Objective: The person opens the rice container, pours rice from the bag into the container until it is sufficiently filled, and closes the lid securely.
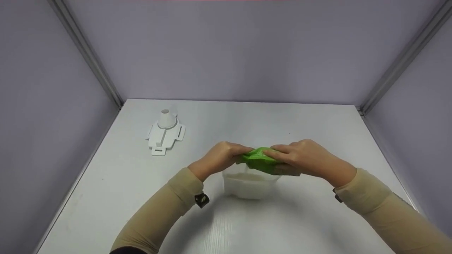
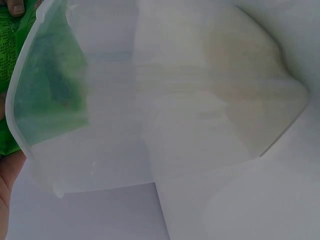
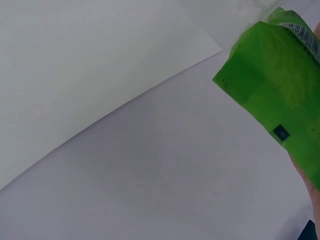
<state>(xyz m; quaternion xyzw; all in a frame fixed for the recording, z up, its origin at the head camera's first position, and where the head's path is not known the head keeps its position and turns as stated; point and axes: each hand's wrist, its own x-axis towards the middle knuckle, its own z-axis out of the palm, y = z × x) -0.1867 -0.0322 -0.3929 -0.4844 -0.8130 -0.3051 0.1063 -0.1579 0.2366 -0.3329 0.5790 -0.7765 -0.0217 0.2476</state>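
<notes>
Green packet (image 1: 260,160) hung just above the translucent plastic container (image 1: 249,185), pinched at one end by the left hand (image 1: 219,157) and gripped by the right hand (image 1: 308,157); a white funnel stand (image 1: 165,132) stood well left of the container.

This is a purpose-built recording booth or test cell rather than a home or a shop. A white table (image 1: 106,197) with a faint wood-grain surface fills the floor of the space, and plain lavender-grey wall panels (image 1: 226,49) close it in at the back and on both sides, joined at the corners by bare aluminium profile rails (image 1: 86,53). The only item standing apart on the table is a flat white plastic fixture (image 1: 165,132) with a small cone on top, lying near the back left corner.
</notes>
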